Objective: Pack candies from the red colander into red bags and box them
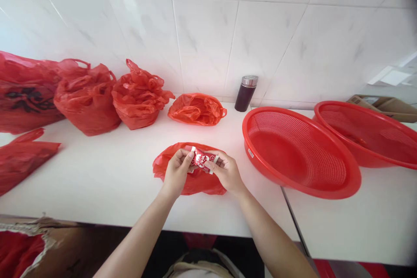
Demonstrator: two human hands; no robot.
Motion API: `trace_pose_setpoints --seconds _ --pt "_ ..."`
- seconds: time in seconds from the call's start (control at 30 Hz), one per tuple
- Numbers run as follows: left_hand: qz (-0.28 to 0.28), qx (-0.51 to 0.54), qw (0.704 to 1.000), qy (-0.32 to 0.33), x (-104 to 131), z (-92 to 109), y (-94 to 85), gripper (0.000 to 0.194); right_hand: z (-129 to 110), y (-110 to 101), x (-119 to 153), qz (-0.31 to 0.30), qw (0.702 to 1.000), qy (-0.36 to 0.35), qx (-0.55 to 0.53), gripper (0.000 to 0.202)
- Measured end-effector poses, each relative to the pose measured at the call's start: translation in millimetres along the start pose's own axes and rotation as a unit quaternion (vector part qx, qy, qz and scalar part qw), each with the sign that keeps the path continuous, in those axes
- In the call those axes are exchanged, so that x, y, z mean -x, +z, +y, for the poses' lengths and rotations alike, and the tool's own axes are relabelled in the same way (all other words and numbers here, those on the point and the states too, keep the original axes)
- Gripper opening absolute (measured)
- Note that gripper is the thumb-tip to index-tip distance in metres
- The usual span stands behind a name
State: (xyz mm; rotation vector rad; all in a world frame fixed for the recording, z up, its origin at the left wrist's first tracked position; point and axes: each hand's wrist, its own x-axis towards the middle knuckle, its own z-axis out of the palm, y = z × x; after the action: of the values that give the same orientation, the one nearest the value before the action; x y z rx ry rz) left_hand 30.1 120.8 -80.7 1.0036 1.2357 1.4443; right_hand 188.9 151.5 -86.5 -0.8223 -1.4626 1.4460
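A small red packet (pixel 202 159) with white lettering and pale ends is held level between my two hands. My left hand (pixel 178 168) pinches its left end between thumb and fingers. At the right end, the fingers and thumb of my right hand (pixel 227 171) close on it, the thumb lying over its front. Just below and behind the packet, a red plastic bag (pixel 208 187) rests on the white table (pixel 137 191). What lies inside that bag is mostly hidden by my hands and the packet.
Behind the hands sits an opened red bag (pixel 195 110); fuller red bags (pixel 86 100) stand to the left. A dark flask (pixel 246 94) is near the tiled wall. Two red baskets (pixel 293 152) occupy the right. An open cardboard box (pixel 48 247) is at lower left.
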Motion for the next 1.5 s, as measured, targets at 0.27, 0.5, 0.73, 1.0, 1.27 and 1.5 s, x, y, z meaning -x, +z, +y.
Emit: trace_pose_setpoints --seconds 0.27,0.5,0.73,1.0,1.27,1.5 --pt "0.004 -0.014 1.0 0.004 -1.6 -0.1 11.5 0.029 1.8 1.9 -2.0 0.045 0.999 -0.012 -0.001 0.028" --pt "0.006 -0.535 0.823 0.191 15.5 3.5 -34.4 0.027 12.0 -16.6 -3.0 0.093 0.908 -0.032 0.408 0.033" --pt "0.013 -0.651 0.748 0.131 55.0 -25.9 -62.7 0.029 20.5 14.6 -5.5 0.019 0.858 -0.156 0.489 0.021" --pt "0.051 -0.604 0.791 0.083 50.6 -33.0 -63.3 0.03 39.5 20.5 -8.9 -0.016 0.87 -0.097 0.483 0.034" --pt "0.083 -0.553 0.81 0.177 48.5 -6.6 -49.8 0.024 12.6 -18.4 -10.0 -0.021 0.994 0.068 0.088 0.041" --pt "0.081 -0.556 0.801 0.209 39.1 -2.3 -39.1 0.024 13.2 -19.4 -8.8 0.028 0.977 0.03 0.21 0.049"
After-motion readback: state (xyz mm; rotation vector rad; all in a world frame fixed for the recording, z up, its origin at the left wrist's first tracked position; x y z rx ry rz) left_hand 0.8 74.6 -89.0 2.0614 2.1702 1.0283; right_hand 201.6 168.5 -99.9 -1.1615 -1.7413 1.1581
